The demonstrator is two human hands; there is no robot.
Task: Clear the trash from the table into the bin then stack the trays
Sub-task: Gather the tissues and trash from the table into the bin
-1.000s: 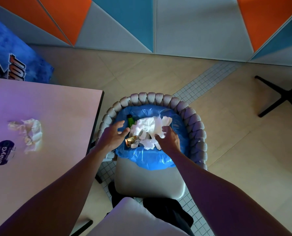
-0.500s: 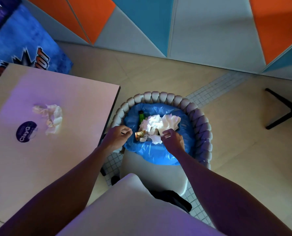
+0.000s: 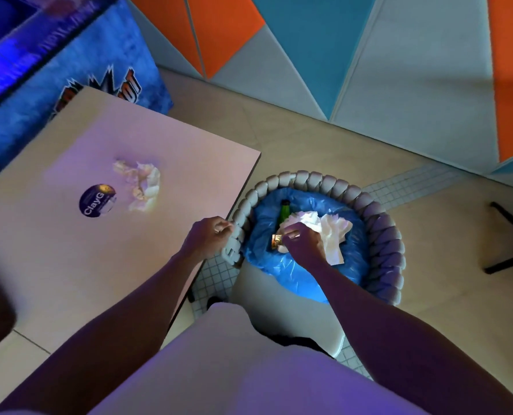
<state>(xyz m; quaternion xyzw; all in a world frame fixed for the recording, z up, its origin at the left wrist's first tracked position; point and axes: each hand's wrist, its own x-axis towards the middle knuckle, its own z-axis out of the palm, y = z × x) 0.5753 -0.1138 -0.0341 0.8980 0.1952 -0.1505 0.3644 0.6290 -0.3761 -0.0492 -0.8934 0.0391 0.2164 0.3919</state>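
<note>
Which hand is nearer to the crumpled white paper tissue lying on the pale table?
Left. The left hand is at the edge of the table, just right of the crumpled white paper tissue; the right hand is farther off, over the blue-lined woven bin.

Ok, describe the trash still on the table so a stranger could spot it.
Start at the pale table left of the bin. Beside its round dark sticker lies a crumpled white tissue. Unlike the flat sticker, it is loose and wrinkled; the other tissues lie in the bin.
</note>
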